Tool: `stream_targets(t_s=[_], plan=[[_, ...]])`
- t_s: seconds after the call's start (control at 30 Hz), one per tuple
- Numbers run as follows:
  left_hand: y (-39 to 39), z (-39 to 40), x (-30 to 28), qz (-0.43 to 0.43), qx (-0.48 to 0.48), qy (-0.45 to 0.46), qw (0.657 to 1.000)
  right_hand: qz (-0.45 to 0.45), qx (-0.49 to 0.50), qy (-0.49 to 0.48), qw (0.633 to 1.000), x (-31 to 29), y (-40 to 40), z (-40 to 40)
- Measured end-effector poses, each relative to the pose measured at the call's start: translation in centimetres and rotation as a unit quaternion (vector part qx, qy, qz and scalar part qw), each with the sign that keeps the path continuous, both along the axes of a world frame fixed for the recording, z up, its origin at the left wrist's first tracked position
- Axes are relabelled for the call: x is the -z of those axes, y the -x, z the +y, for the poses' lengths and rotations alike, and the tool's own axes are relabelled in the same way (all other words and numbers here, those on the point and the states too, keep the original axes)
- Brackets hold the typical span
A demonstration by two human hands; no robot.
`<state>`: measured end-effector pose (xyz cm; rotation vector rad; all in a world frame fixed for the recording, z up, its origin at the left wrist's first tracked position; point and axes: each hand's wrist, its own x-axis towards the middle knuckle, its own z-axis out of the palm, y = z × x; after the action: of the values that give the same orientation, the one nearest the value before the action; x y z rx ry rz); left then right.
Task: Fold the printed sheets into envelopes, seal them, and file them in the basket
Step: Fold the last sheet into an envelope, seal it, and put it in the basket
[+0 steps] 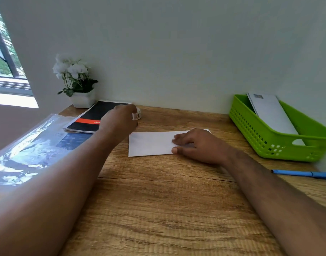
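Daylight from the window (5, 58) at left, glare on plastic sleeve (29, 145); edges warped.

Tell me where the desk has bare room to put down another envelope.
Bare wood lies in front of the folded envelope, between both forearms, and behind it up to the wall. Crowded: the left side with notebook and plastic sleeve, the right with green basket and blue pen.
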<state>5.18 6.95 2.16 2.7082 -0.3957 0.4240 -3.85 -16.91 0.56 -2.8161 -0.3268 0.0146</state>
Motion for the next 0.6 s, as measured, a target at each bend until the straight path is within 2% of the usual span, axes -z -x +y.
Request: stream_targets(t_s=[0.07, 0.13, 0.2, 0.37, 0.5, 0.6], plan=[[-0.7, -0.5, 0.9, -0.038, 0.005, -0.053, 0.998, -0.039, -0.007, -0.028, 0.999, 0.1, 0.0, 0.2], [-1.4, -0.9, 1.7, -0.039, 0.000, -0.110, 0.993, -0.102, -0.010, 0.012, 0.995, -0.1, 0.3, 0.5], [-1.9, -1.0, 2.1, -0.046, -0.014, -0.118, 0.992, -0.110, -0.003, 0.070, 0.991, -0.1, 0.3, 0.5], [-2.2, -1.1, 2.2, -0.055, -0.038, -0.093, 0.993, 0.052, 0.017, 0.114, 0.992, 0.9, -0.3, 0.2], [-2.0, -1.2, 2.4, -0.093, -0.038, -0.116, 0.988, 0.096, 0.018, 0.138, 0.986, 0.5, 0.4, 1.3], [-2.3, -1.0, 2.3, -0.051, -0.052, -0.060, 0.996, 0.124, 0.019, 0.146, 0.981, 0.4, 0.8, 1.6]])
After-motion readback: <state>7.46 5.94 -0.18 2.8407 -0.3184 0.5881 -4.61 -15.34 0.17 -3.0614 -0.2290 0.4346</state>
